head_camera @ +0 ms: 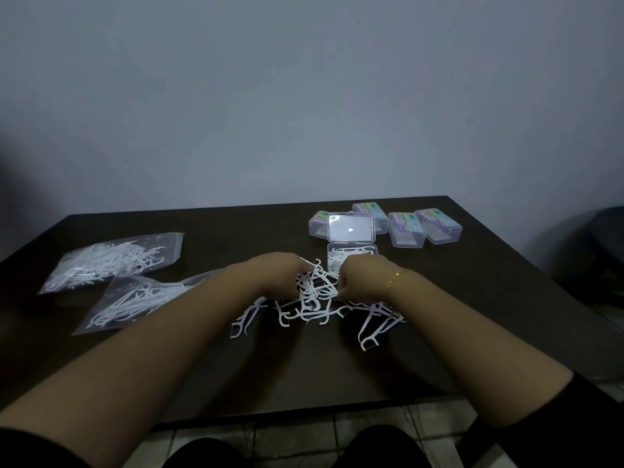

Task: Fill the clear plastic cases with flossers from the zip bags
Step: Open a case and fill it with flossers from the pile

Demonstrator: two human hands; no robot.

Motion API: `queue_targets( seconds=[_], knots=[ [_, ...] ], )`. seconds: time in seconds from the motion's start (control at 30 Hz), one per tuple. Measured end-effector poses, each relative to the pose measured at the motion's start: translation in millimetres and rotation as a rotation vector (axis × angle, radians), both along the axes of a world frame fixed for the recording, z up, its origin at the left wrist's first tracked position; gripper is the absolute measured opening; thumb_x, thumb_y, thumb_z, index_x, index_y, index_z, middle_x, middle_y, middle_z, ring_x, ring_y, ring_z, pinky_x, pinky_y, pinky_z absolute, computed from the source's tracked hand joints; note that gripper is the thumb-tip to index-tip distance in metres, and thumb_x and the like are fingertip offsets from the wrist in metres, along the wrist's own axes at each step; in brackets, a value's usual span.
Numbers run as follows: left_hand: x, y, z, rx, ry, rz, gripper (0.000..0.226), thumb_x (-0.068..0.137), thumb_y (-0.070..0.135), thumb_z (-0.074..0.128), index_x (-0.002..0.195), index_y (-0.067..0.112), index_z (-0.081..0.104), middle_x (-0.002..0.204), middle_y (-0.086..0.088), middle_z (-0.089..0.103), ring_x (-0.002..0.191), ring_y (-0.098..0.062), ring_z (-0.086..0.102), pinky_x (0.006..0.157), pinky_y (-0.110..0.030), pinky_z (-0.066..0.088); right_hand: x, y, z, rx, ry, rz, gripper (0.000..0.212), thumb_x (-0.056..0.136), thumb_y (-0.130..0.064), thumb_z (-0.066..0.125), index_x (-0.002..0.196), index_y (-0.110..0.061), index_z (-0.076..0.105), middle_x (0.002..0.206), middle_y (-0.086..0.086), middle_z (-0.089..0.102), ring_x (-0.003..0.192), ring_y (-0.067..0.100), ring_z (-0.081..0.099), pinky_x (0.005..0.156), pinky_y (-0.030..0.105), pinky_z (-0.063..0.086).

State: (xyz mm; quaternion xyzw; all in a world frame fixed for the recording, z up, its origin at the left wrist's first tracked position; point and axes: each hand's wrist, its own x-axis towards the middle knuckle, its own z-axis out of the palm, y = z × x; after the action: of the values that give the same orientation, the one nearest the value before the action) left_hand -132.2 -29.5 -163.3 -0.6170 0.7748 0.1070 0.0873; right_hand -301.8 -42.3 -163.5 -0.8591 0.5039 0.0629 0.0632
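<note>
A loose pile of white flossers (315,300) lies at the middle of the dark table (304,366). My left hand (277,275) and my right hand (361,282) both grip a tangled clump of flossers lifted just above the pile. Right behind my right hand an open clear case (351,255) holds several flossers, its lid (351,228) tipped back. Two zip bags of flossers lie at the left, one farther back (111,261) and one nearer (135,302), partly hidden by my left forearm.
Several closed clear cases with purple labels stand behind the open one: one to its left (317,224), one behind its lid (371,212), two to the right (405,229) (439,226). A grey wall rises behind the table. A dark chair (604,251) stands at the far right.
</note>
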Motion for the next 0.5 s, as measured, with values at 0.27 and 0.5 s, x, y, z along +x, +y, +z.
queue_targets(
  seconds=[0.27, 0.5],
  knots=[
    [1.1, -0.9, 2.0, -0.091, -0.123, -0.056, 0.028, 0.094, 0.034, 0.055, 0.12, 0.03, 0.065, 0.122, 0.007, 0.06, 0.11, -0.016, 0.056, 0.086, -0.033, 0.05, -9.9, -0.6, 9.8, 0.135, -0.146, -0.018, 0.026, 0.086, -0.03, 0.067, 0.099, -0.008, 0.07, 0.1, 0.008, 0.068, 0.093, 0.022, 0.061, 0.084, 0.033, 0.05],
    [6.7, -0.6, 6.2, -0.145, -0.091, -0.103, 0.029, 0.095, 0.036, 0.053, 0.12, 0.029, 0.064, 0.12, 0.008, 0.06, 0.106, -0.013, 0.056, 0.085, -0.031, 0.049, -22.3, 1.0, 23.1, 0.262, -0.447, -0.066, 0.018, 0.085, -0.028, 0.068, 0.069, -0.021, 0.063, 0.085, 0.002, 0.066, 0.074, 0.011, 0.057, 0.067, 0.02, 0.046]
  ],
)
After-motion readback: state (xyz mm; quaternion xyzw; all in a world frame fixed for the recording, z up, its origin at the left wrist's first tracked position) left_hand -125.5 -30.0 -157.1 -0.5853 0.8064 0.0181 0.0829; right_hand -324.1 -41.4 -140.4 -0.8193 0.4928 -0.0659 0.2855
